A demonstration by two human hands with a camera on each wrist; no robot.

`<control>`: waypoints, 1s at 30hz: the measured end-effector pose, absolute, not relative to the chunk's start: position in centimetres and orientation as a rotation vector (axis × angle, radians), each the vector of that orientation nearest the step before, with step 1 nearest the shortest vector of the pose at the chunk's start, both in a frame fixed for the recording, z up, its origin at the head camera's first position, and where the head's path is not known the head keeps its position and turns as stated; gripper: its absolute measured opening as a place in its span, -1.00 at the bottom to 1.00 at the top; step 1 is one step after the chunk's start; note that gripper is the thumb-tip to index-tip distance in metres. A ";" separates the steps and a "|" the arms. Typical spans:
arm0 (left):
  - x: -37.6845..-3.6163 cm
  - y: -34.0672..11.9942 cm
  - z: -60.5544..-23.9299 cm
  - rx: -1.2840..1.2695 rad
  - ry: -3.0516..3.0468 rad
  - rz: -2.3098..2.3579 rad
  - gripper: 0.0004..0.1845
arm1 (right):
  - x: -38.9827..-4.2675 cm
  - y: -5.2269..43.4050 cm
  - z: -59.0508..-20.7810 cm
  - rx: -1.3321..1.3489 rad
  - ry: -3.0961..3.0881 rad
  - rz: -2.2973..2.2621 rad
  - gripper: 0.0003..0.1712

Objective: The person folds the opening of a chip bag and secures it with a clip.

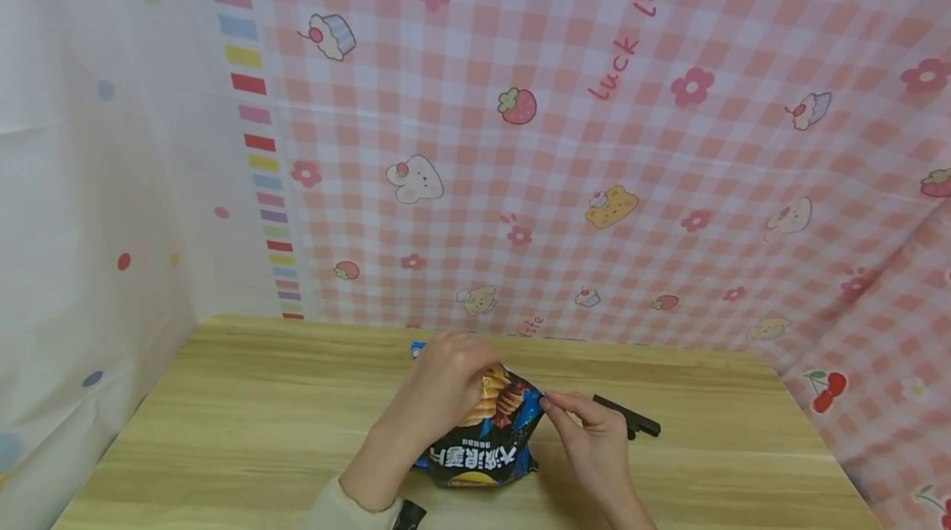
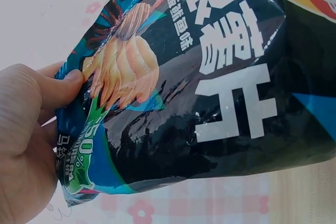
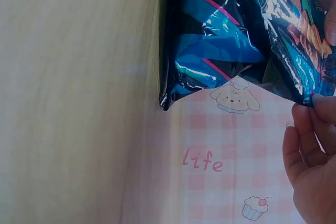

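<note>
A pink-and-white checked cloth [image 1: 594, 142] printed with flowers, cupcakes and strawberries hangs behind a light wooden table [image 1: 245, 423], with a white curtain dotted in pastel colours [image 1: 89, 183] to its left. Near the middle of the table's front half stands a glossy dark blue and black crisp bag printed with ridged golden crisps and large white characters [image 1: 486, 443], its base resting on the wood and its top lifted toward the cloth. A person's left hand [image 1: 446, 385] grips the bag's upper left part, fingers curled over the top edge and thumb pressed on the printed front, as the left wrist view shows [image 2: 31, 129]. The right hand [image 1: 594, 439] pinches the bag's upper right corner between thumb and fingertips [image 3: 320, 103]; the remaining fingers are loosely curled just beside the bag. A cream sleeve cuff [image 1: 342, 509] covers the left wrist below the bag. Just right of the bag, behind the right hand, a small flat black bar-shaped object [image 1: 631, 417] lies on the table; what it is cannot be told.
</note>
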State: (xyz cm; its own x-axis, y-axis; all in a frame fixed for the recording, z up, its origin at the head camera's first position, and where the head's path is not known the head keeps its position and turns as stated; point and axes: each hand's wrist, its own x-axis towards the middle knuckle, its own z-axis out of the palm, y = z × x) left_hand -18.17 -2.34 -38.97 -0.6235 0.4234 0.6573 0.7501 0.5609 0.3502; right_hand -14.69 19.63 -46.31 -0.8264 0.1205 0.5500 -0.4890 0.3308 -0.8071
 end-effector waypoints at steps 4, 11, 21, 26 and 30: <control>-18.2 -2.5 -38.9 -0.941 -2.298 -0.880 -0.71 | -14.7 19.7 -46.4 0.367 -2.021 1.602 -0.75; -18.2 -2.5 -38.8 -0.958 -2.311 -0.883 -0.71 | -14.9 19.9 -46.7 0.444 -1.964 1.642 -0.75; -18.0 -2.5 -38.6 -0.951 -2.346 -0.907 -0.81 | -14.8 20.0 -46.8 0.502 -2.004 1.592 -0.76; -18.0 -2.3 -38.5 -0.928 -2.362 -0.897 -0.95 | -14.8 20.3 -46.8 0.583 -1.988 1.637 -0.74; -17.9 -2.2 -38.5 -0.915 -2.367 -0.850 -0.96 | -14.5 20.4 -46.6 0.517 -2.051 1.655 -0.77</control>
State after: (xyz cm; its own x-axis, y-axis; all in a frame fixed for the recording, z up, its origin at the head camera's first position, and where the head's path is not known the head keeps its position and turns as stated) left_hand -17.94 -2.24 -38.49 -0.6723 0.4301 0.6024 0.7151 0.5876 0.3785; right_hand -14.51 20.44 -46.58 -0.8275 -0.0075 0.5614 -0.5504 0.2087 -0.8084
